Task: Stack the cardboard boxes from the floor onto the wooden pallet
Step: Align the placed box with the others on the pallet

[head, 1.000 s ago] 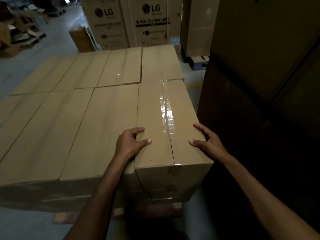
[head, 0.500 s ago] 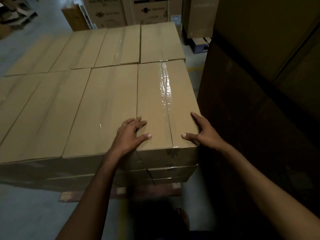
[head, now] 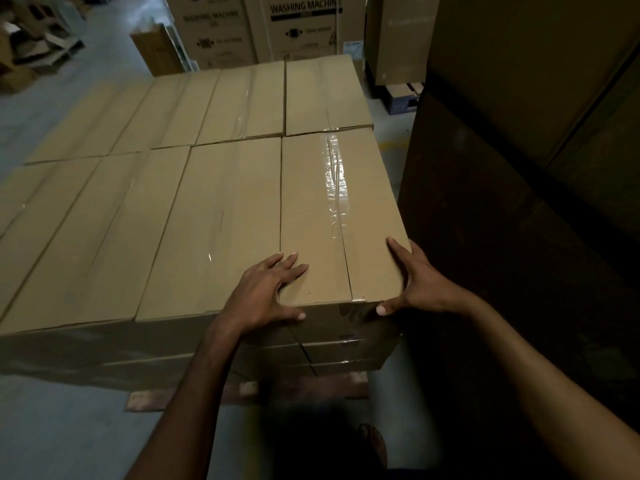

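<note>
Cardboard, plain brown: one stack of boxes (head: pixel 225 220) on one wooden pallet (head: pixel 149 400), whose boards show at 6 o'clock under the stack. The top tier lies in two rows, and three tiers can be counted at the near right corner. Boxes per row cannot be counted surely, because flap seams and box edges look alike toward 9 o'clock.

Item under the hands: one taped box (head: pixel 311 220), in the near row at the right end of the top tier. It sits flush beside its neighbour, with one strip of clear tape (head: pixel 334 181) along the lid seam.

Hands: two, both spread wide.
- The left hand (head: pixel 266 292) lies on the box's near left corner, four fingers flat on the lid, thumb on the front face.
- The right hand (head: pixel 415 285) lies on the near right corner, forefinger straight along the right edge, thumb on the front face; its other fingers are hidden.

Surroundings:
- Two washing machine cartons (head: pixel 301 26) at 12 o'clock.
- One dark wall of large cartons (head: pixel 519 202) at 3 o'clock.
- One sandalled foot (head: pixel 375 441) at 6 o'clock on the grey floor (head: pixel 52 427).
</note>
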{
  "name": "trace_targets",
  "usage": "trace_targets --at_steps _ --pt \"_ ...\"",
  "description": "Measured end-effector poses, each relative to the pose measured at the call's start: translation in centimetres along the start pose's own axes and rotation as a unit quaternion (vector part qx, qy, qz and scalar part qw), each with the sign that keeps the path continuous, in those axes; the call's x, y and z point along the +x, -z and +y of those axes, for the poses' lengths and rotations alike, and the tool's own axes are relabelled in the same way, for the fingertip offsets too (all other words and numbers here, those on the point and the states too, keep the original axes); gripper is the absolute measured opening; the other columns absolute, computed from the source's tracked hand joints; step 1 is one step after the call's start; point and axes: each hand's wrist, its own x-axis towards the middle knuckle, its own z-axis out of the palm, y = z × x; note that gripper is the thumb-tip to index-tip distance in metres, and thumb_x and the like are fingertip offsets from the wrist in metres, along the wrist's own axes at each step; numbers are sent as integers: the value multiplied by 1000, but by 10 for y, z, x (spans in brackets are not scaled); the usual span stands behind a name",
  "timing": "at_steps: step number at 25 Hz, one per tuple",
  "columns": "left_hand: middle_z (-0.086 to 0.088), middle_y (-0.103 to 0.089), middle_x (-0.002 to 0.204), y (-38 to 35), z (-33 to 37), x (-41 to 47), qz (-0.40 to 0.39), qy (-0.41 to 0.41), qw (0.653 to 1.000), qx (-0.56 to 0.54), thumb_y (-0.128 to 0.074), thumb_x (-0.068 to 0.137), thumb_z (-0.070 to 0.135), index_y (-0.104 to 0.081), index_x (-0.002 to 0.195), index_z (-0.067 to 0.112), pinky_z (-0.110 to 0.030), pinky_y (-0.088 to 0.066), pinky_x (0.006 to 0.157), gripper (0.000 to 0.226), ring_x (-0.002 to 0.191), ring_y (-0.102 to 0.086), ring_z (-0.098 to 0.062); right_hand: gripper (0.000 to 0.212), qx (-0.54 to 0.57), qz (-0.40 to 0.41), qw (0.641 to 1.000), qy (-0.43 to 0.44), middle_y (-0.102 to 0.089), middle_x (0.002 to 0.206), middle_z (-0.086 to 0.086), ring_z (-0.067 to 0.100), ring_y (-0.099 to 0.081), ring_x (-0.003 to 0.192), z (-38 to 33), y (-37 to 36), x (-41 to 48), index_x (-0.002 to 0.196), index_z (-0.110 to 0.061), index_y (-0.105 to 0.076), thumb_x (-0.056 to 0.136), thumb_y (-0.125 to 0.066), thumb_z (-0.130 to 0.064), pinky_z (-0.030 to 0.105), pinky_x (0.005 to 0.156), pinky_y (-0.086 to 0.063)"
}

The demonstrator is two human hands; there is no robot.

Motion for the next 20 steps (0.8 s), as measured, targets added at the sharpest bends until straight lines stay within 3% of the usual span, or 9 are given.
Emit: trace_targets --at_steps 8,12,15,20 --pt "21 -23 164 0 -1 1 10 -29 998 59 -74 78 68 -38 153 44 -42 -21 122 87 154 -20 -15 131 -58 31 997 40 -4 168 -11 21 -15 153 14 10 -9 163 -41 -16 59 -94 -56 40 126 -20" --pt "22 -33 160 4 -6 2 -3 -31 999 14 -73 75 71 -50 146 42 -44 -30 122 80 151 -27 -14 129 -66 19 997 46 -5 168 -8 22 -16 153 10 13 -9 163 -38 -18 61 -94 -53 34 124 -18" --pt "22 -38 159 9 -15 1 -9 -28 998 -63 -78 74 67 -57 141 43 -45 -30 122 74 150 -29 -10 130 -38 -26 999 27 0 168 -11 21 -13 153 5 13 -4 163 -41 -8 65 -93 -54 35 123 -16" --pt "20 -43 156 7 -12 -1 16 -41 995 -88 -83 74 55 -62 136 41 -45 -31 120 67 147 -33 -9 130 54 -19 998 23 -19 162 -11 17 -25 147 12 9 -4 162 -45 -12 63 -96 -43 42 125 -25"
